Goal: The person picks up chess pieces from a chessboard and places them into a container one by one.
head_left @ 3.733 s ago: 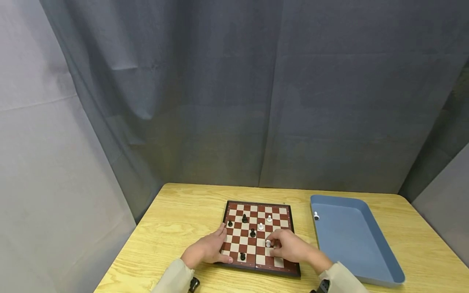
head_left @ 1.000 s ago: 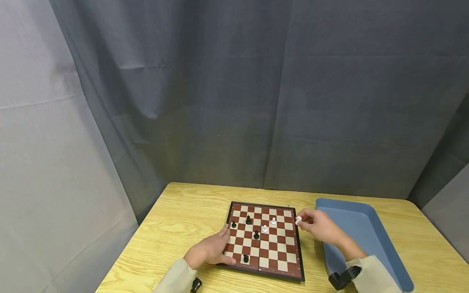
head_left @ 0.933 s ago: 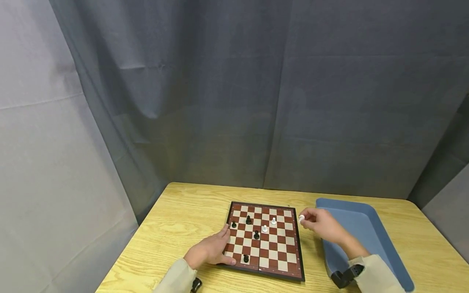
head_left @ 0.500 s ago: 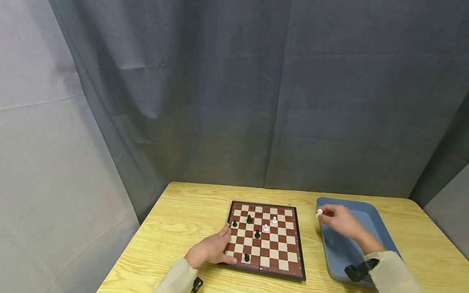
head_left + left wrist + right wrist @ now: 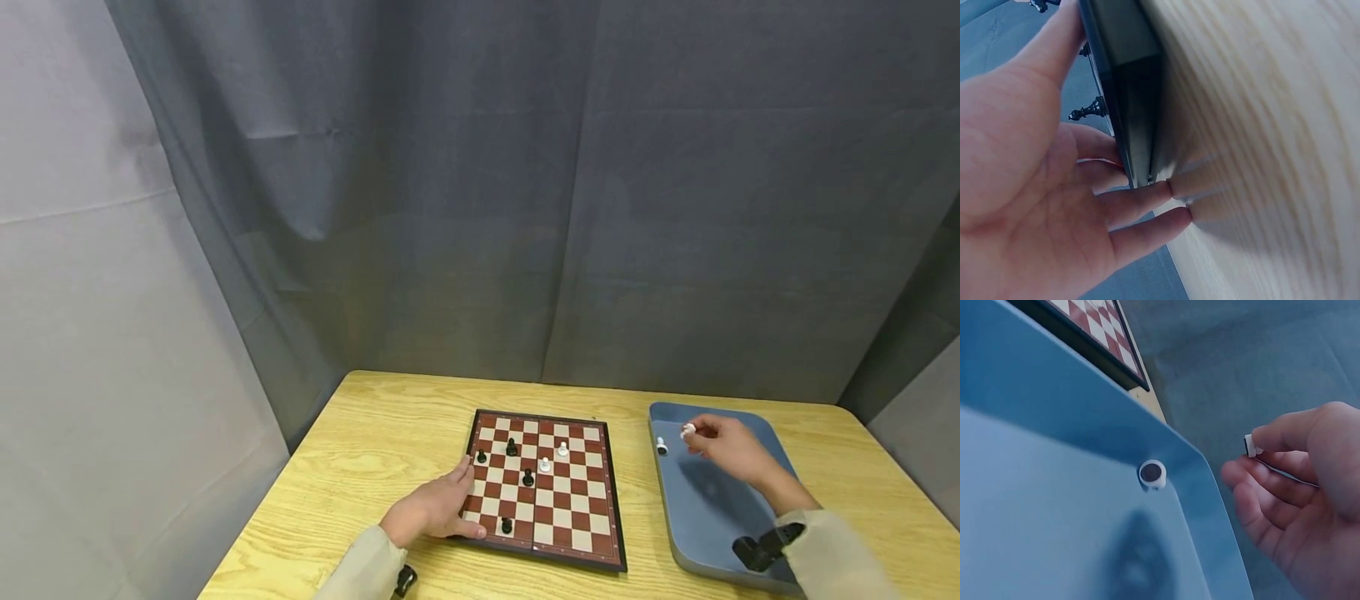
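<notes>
My right hand [image 5: 738,454] pinches a small white chess piece [image 5: 687,431] between thumb and fingers, above the blue tray. The right wrist view shows the dark underside of the held piece [image 5: 1250,445] beside the thumb. At the left edge of the chessboard [image 5: 573,512] rests my left hand [image 5: 435,508], thumb at the near side and fingers extended. In the left wrist view, two fingertips [image 5: 1182,215] reach the tabletop beside the board's dark edge. Several black pieces, one a black piece [image 5: 507,525] near the thumb, and two white ones, including a white pawn [image 5: 545,465], stand on the board.
The blue tray [image 5: 701,533] lies right of the board on the wooden table [image 5: 360,450]. Inside it, close to the left wall, another white piece [image 5: 662,446] lies on its side with its dark base showing. A grey curtain [image 5: 450,208] hangs behind the table.
My right hand took the white piece off the board's near right part and carried it rightward, past the board's edge and over the tray. My left hand stays at the board's left edge.
</notes>
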`<action>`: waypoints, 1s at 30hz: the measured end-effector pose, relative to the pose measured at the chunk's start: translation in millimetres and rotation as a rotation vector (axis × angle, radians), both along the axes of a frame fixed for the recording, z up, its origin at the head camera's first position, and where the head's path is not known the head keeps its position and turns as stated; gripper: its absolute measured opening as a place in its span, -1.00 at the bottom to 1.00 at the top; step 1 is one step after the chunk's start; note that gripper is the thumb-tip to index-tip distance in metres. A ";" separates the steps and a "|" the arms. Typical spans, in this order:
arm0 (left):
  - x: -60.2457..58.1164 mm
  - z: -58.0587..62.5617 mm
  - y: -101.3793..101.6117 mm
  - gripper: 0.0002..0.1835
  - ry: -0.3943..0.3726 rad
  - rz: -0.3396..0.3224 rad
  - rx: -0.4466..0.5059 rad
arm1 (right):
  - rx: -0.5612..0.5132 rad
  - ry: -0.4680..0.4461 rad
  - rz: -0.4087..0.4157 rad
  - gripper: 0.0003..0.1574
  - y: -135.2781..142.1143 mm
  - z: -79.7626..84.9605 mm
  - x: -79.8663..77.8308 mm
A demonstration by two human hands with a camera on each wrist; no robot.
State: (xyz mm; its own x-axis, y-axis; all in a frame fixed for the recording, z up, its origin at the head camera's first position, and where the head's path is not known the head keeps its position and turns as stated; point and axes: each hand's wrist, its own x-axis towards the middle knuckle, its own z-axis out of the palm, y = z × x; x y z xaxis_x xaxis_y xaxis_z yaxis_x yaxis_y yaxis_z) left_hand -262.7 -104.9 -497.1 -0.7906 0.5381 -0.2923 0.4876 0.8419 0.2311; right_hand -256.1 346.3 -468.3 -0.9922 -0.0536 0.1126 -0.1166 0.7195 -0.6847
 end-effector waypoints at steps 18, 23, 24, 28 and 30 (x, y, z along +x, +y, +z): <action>0.2 3.1 0.5 0.11 -0.001 0.005 0.017 | 0.037 -0.066 -0.050 -0.67 27.6 -8.7 1.5; -0.7 1.8 0.2 0.12 0.009 0.004 0.017 | 0.059 -0.079 -0.066 -0.67 30.3 -12.4 0.4; -0.7 1.6 0.2 0.12 0.008 0.003 0.017 | 0.063 -0.082 -0.066 -0.66 30.7 -13.2 0.1; -0.5 0.3 -0.4 0.12 0.001 0.000 0.015 | 0.074 -0.087 -0.060 -0.64 31.8 -15.3 0.1; -0.3 -0.3 -0.9 0.12 0.000 -0.001 0.014 | 0.077 -0.085 -0.056 -0.62 31.8 -16.0 0.2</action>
